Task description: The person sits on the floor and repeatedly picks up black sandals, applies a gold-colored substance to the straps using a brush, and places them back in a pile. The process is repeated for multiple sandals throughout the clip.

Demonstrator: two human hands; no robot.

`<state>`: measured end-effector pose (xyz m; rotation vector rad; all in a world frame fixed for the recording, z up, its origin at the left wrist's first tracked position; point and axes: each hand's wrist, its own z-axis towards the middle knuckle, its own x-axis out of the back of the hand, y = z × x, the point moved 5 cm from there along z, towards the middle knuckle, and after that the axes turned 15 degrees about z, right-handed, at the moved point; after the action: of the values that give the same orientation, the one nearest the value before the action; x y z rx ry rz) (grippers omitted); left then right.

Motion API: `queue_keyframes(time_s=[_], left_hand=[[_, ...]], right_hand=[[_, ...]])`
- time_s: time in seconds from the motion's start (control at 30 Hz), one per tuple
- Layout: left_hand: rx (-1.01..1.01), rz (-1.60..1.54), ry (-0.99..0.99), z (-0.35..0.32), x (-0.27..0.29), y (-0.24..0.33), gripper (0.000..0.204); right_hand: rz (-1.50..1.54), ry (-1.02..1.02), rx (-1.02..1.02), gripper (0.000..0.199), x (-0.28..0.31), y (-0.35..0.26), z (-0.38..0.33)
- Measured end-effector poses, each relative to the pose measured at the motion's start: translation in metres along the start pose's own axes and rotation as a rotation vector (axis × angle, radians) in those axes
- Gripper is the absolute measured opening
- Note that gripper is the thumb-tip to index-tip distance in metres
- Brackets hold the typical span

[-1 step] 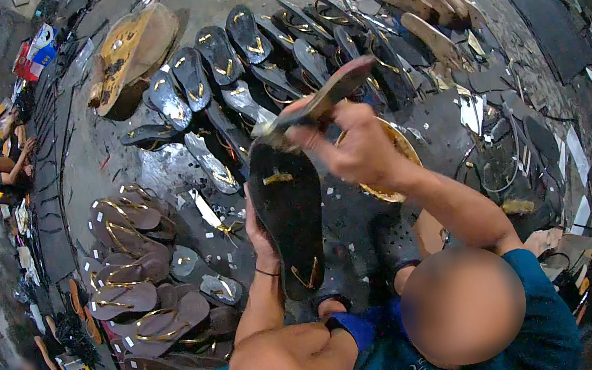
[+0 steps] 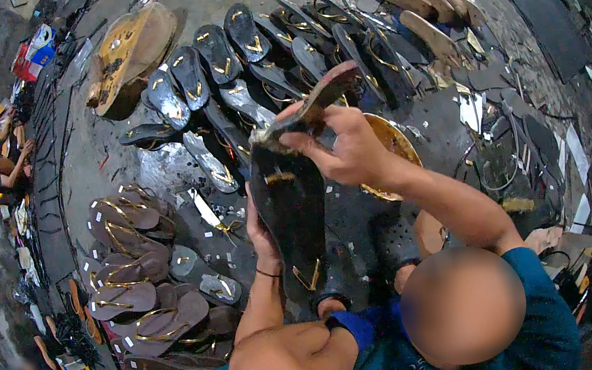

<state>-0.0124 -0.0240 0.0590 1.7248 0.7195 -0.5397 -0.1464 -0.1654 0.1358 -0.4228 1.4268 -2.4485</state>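
Observation:
My left hand [image 2: 262, 235] is closed around the left edge of a black sandal sole [image 2: 293, 216], held upright in front of me. Short gold strap ends show on its face near the top and bottom. In my right hand [image 2: 351, 141] is a brush [image 2: 332, 92] with a dark, thick handle. Its pale, worn bristle end meets the top edge of the sole. Behind my right wrist, partly hidden, stands a round bowl [image 2: 401, 141] with a yellowish-brown coated inside.
Rows of black sandals [image 2: 217, 54] lie ahead on the dark floor. Brown sandals [image 2: 131, 265] are piled at left. Wooden shoe lasts [image 2: 431, 36] lie far right, and a stained board [image 2: 135, 51] far left. Scraps litter the right side. Another person [image 2: 13, 156] sits at far left.
My right hand and the brush have moved slightly left and down. The sole has tilted a little, its lower end shifting right.

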Motion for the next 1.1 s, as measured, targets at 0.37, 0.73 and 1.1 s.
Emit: queue_keyframes(time_s=[0.37, 0.73, 1.1], left_hand=[[-0.08, -0.038, 0.402, -0.007, 0.096, 0.019, 0.052], [0.225, -0.137, 0.292, -0.121, 0.139, -0.046, 0.048], [0.241, -0.191, 0.071, -0.085, 0.134, -0.049, 0.045]], right_hand=[[0.316, -0.457, -0.242, 0.025, -0.049, -0.023, -0.111], [-0.48, 0.155, -0.268, 0.021, 0.095, 0.026, -0.107], [-0.527, 0.055, -0.284, 0.022, 0.092, 0.081, -0.135]])
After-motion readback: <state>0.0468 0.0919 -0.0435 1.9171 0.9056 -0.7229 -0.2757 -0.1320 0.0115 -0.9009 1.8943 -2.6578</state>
